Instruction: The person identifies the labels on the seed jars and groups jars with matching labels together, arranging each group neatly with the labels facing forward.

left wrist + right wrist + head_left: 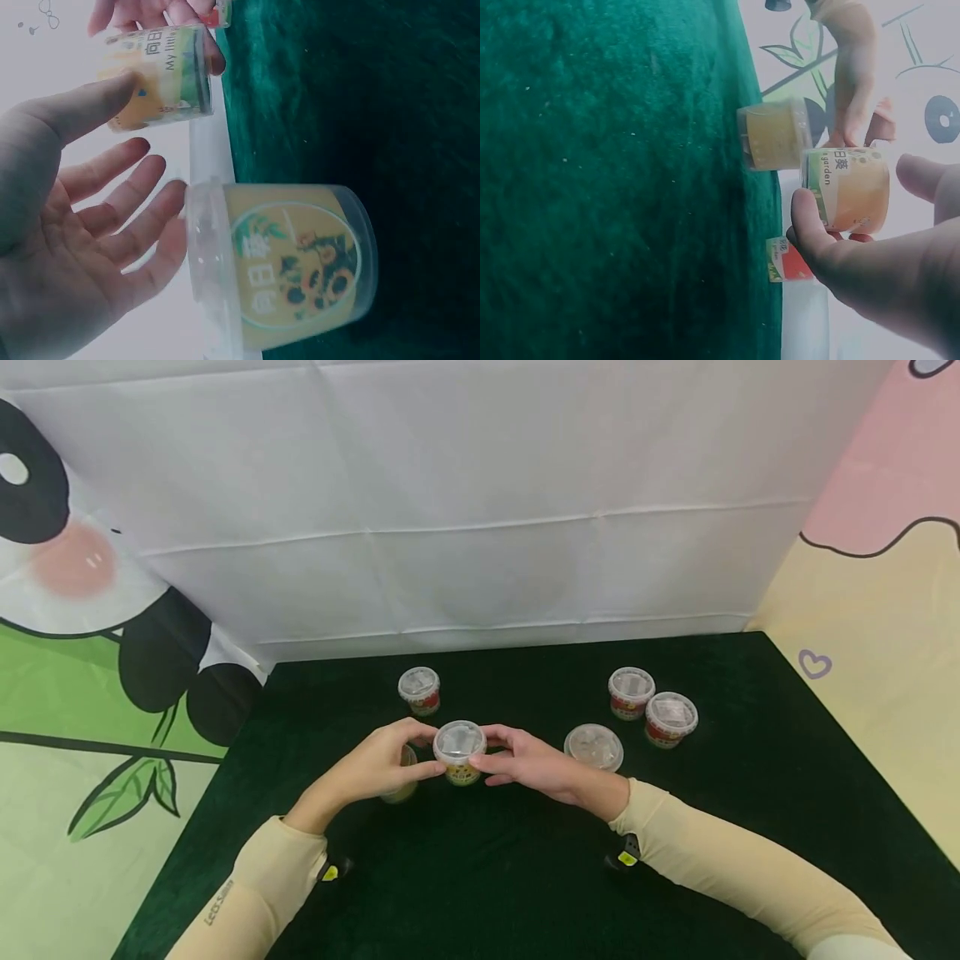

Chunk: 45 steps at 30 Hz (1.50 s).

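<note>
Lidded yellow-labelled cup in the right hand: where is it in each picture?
Head: the yellow-labelled cup is below centre, in the right hand.
Left wrist: upper left.
Right wrist: right of centre.
Shared landmark: dark green tablecloth, at bottom, right and left respectively.

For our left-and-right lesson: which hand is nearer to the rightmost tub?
Right. The right hand is left of the rightmost tub, gripping a yellow tub; the left hand is farther left, on the yellow tub's other side.
</note>
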{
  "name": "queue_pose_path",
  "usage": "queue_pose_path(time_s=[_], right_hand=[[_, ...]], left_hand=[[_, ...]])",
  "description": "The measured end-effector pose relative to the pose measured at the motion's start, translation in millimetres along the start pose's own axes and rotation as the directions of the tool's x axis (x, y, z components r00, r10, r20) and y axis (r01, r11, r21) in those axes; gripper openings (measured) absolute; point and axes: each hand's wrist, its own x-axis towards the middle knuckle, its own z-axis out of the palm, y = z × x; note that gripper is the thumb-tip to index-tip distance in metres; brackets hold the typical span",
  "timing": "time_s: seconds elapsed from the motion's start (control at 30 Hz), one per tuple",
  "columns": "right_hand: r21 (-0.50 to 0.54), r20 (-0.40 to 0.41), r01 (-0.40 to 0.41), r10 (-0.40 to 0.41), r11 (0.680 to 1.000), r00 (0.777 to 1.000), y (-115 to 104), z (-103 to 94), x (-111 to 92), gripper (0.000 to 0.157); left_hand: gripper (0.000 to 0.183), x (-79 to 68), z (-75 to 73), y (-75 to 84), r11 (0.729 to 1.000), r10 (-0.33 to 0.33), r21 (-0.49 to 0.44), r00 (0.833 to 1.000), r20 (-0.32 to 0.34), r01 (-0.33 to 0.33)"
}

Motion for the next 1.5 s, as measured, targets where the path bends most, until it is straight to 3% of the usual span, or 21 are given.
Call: queue_pose_path(time_s=[0.47,0.73,0.97,1.5], right_hand=[[-0.023,0.016,-0.005,0.005,1.000,1.000,14,13.2,16,0.058],[-0.053,0.010,-0.017,0.017,0.998,1.000,18,17.7,24,0.057],[-0.083,-0.009,-0.022,0.022,0.996,1.000,17,16.0,26,0.058],[-0.129,-0.043,-0.037,0.032,0.991,0.999,27,18.6,32,0.058]], left_hand=[[0.039,-9.0,1.7,-10.4,0.978,0.004,0.207,0.999,-0.041,0.005],[0.038,-15.0,3.2,-15.5,0.973,-0.015,0.228,0.998,-0.054,0.027],[0.039,-14.1,4.5,-18.1,0.975,-0.015,0.221,0.998,-0.061,0.028],[0.042,-13.3,13.8,-22.0,0.954,0.005,0.301,0.998,-0.069,0.016]])
